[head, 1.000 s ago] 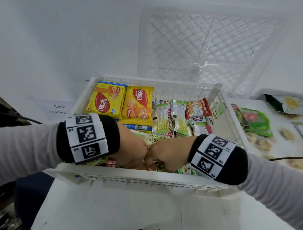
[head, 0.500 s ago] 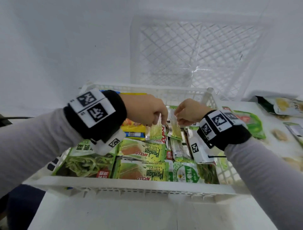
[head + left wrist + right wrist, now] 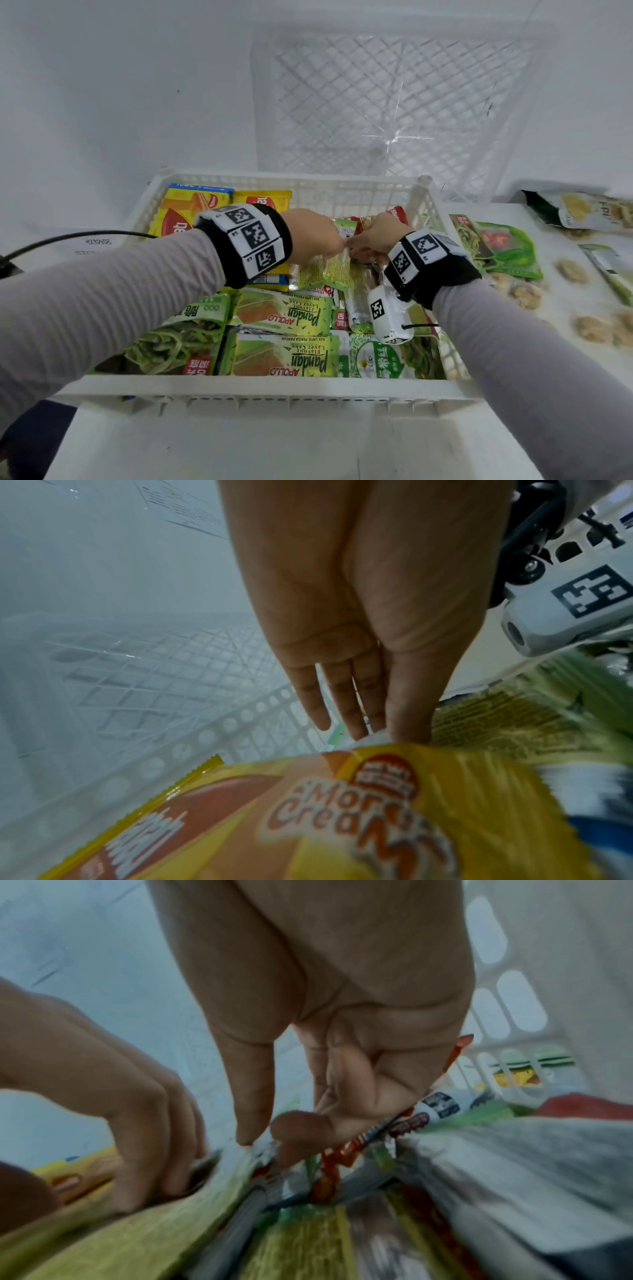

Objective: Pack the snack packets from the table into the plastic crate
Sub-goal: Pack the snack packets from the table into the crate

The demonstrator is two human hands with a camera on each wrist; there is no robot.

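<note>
The white plastic crate [image 3: 260, 389] is packed with snack packets: yellow wafer packs [image 3: 191, 205] at the back left, Pandan cake packs [image 3: 284, 311] in front. Both hands meet over the upright small green packets [image 3: 325, 274] in the middle back row. My left hand [image 3: 315, 236] grips the top of one green packet; in the left wrist view its fingers [image 3: 346, 723] and thumb reach down onto the packet edge behind a yellow wafer pack [image 3: 342, 818]. My right hand [image 3: 263, 1139] pinches a packet's white top edge between thumb and forefinger, beside a red packet [image 3: 407, 1123].
More snack packets lie on the table to the right of the crate, among them a green one [image 3: 503, 250]. A second, clear lattice crate [image 3: 394, 102] leans against the wall behind. A black cable [image 3: 68, 238] runs in from the left.
Both hands left the crate's front row and moved to the small packets in the middle back row. Since half a second ago they have come down onto the packet tops.
</note>
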